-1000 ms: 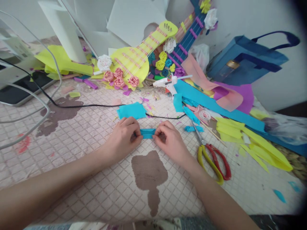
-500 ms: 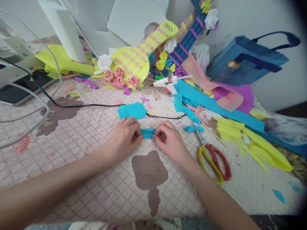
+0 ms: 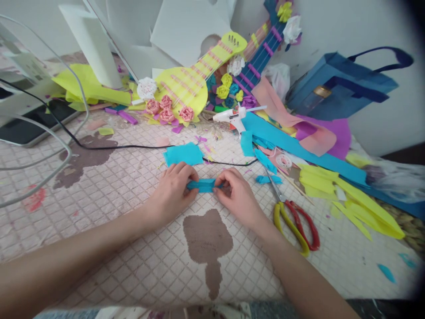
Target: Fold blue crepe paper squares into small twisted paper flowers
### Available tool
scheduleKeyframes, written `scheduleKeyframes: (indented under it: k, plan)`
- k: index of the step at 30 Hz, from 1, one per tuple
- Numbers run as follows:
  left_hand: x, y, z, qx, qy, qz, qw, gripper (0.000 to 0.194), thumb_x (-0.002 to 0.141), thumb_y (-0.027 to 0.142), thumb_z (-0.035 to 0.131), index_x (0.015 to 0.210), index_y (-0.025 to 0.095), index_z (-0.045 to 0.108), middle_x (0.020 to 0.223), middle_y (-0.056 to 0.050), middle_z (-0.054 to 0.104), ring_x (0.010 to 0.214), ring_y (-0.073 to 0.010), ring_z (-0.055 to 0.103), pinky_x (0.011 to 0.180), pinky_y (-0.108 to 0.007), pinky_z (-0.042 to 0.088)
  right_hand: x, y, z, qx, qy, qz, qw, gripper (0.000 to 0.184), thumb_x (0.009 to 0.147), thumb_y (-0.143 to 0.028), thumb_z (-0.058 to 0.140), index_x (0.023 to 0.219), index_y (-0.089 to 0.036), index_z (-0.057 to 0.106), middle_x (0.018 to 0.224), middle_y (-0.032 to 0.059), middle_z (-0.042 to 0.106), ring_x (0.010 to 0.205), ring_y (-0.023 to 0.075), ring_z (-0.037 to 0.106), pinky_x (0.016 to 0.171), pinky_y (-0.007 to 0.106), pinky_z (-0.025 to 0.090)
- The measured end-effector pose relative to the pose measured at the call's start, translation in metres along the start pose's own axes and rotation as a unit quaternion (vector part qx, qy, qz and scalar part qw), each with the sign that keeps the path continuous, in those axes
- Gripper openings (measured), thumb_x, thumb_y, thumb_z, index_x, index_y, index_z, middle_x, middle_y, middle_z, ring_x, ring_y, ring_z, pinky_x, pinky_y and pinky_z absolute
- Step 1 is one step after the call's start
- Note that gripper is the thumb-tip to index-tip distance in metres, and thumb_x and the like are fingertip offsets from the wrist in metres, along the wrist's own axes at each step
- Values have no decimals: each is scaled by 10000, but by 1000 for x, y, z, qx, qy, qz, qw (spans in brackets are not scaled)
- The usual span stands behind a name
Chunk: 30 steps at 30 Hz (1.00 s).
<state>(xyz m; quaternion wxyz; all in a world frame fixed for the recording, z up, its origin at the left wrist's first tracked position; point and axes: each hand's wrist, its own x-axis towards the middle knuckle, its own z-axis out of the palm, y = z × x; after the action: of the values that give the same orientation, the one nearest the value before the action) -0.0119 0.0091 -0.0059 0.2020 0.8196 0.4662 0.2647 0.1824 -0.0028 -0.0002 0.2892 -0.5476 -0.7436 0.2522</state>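
A folded strip of blue crepe paper (image 3: 206, 185) lies low over the table between my two hands. My left hand (image 3: 177, 188) pinches its left end, thumb below and fingers above. At the other end, my right hand (image 3: 234, 191) holds the strip between thumb and forefinger. Just beyond my left fingers rests a stack of blue paper pieces (image 3: 184, 153). To the right of my right hand are scissors (image 3: 295, 221) with one yellow and one red handle, blades pointing away. Small twisted blue pieces (image 3: 268, 179) lie by the blade tips.
A white glue gun (image 3: 232, 116) stands behind, its black cord (image 3: 133, 145) crossing the table. Farther back are a yellow paper guitar (image 3: 186, 88) and a blue one (image 3: 255, 62). Yellow paper strips (image 3: 358, 199) and a blue bag (image 3: 332, 88) are at right, a tablet (image 3: 33, 124) at left.
My fingers have shifted slightly on the blue strip, and a bit more of its ends shows. Both hands stay in nearly the same place.
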Motion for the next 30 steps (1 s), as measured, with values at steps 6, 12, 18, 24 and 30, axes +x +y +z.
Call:
scheduleKeyframes:
  k: [6, 12, 18, 24, 30]
  plan:
    - [1, 1, -4, -15, -35, -7, 999, 211, 800, 80, 506, 955, 196, 590, 963, -60, 546, 939, -230, 500, 847, -425, 429, -1, -1, -1, 20, -18, -15, 1000, 193, 747, -7, 518, 781, -196, 529, 887, 29, 501, 827, 156, 520, 728, 299, 456]
    - [3, 0, -4, -12, -40, -3, 999, 183, 791, 96, 520, 899, 200, 625, 957, -59, 557, 941, -229, 513, 858, -426, 428, -2, -2, 4, -2, 6, -17, 1000, 82, 824, -130, 535, 778, -197, 546, 863, 41, 508, 834, 176, 527, 742, 332, 459]
    - [5, 3, -8, -7, -58, -12, 998, 192, 786, 82, 512, 892, 193, 627, 969, -63, 563, 947, -233, 515, 851, -423, 422, -2, 1, 7, -20, 24, -21, 999, 103, 800, -120, 559, 776, -207, 510, 863, 39, 511, 850, 194, 525, 743, 349, 456]
    - [5, 6, -7, -5, -53, -16, 998, 106, 823, 146, 533, 876, 186, 615, 935, -57, 557, 904, -224, 510, 821, -407, 416, -1, 1, 5, -14, 7, -23, 1000, 138, 787, -69, 522, 794, -206, 502, 871, 41, 505, 871, 195, 526, 748, 346, 459]
    - [4, 10, 7, 67, 1, -40, 997, 147, 848, 310, 577, 843, 174, 520, 921, -56, 553, 884, -245, 489, 772, -411, 387, -1, 1, 5, -23, 9, -27, 999, 134, 789, -75, 520, 788, -208, 506, 859, 37, 500, 855, 192, 521, 747, 345, 452]
